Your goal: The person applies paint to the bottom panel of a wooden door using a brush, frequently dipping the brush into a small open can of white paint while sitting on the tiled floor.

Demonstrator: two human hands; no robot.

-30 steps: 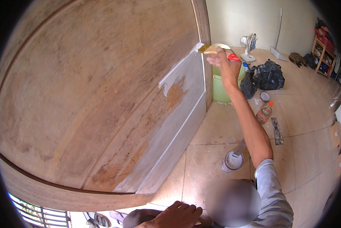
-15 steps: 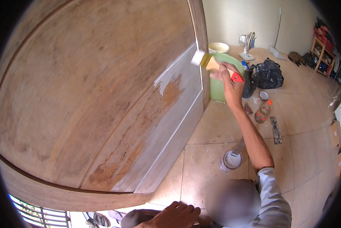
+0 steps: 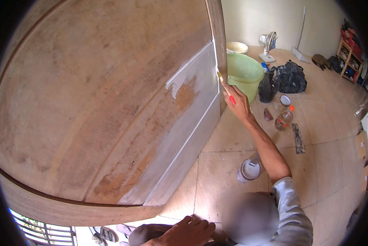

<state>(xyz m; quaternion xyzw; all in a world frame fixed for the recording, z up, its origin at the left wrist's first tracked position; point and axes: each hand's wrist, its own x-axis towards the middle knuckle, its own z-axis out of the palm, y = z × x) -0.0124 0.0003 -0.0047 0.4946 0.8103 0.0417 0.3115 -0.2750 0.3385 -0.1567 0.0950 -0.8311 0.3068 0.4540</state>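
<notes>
My right hand [image 3: 238,103] is closed round a paintbrush [image 3: 232,100] with a pale handle and red end. Its bristles touch the far upright edge of a wooden door [image 3: 110,82], seen nearly edge-on. A whitish coat covers part of the lower panel [image 3: 182,123], beside bare brown patches, with brighter white lines along the grooves. Low in the view my left hand [image 3: 188,232] rests by my leg, holding nothing visible, its fingers loosely bent and apart. An open paint can [image 3: 249,170] with white paint and a flat tool [image 3: 255,159] in it stands below my right forearm.
Behind my right hand stand a green tub [image 3: 244,74] and a white bucket [image 3: 237,48]. Black bags [image 3: 291,78], a fan [image 3: 267,47], a lid [image 3: 285,100], a bottle [image 3: 284,119] and a stained strip [image 3: 298,138] lie or stand on the tiles. A blurred round shape [image 3: 249,217] is near.
My right hand has come down and left with the paintbrush, from in front of the green tub to the door's edge. The brush has turned edge-on. My left hand stays put.
</notes>
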